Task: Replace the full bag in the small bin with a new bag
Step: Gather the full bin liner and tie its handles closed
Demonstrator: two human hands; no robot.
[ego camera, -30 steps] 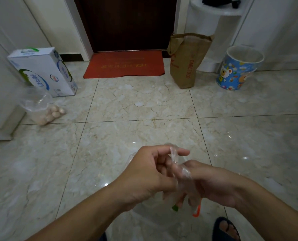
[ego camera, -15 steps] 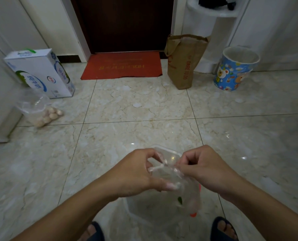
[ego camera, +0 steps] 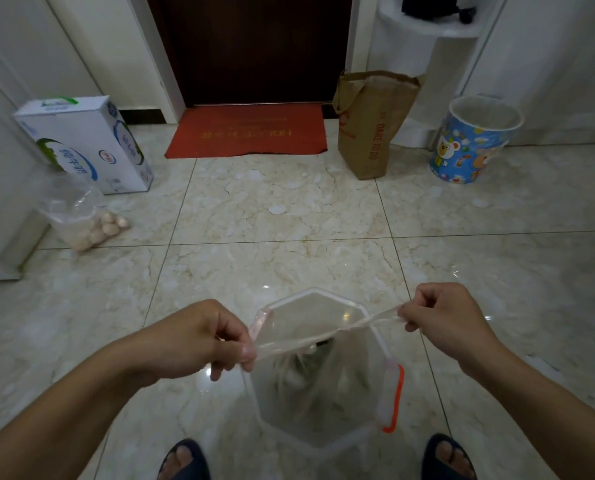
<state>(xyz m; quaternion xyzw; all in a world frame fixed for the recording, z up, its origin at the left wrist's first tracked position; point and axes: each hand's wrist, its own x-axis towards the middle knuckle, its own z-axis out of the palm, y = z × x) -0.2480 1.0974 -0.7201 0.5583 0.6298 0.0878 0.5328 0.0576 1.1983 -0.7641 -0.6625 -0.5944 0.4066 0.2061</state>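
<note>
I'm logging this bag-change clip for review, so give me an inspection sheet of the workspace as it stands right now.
Surface: glossy marble-look floor tiles.
Job's things: clear bag in the clear small bin with orange trim, its two ends pulled apart across the top.
Clutter: milk carton box, bag of eggs, brown paper bag, blue cartoon bin.
Hands: left hand and right hand each pinch a bag end.
Cables: nothing seen.
Surroundings: dark door, red doormat, white shelf unit.
</note>
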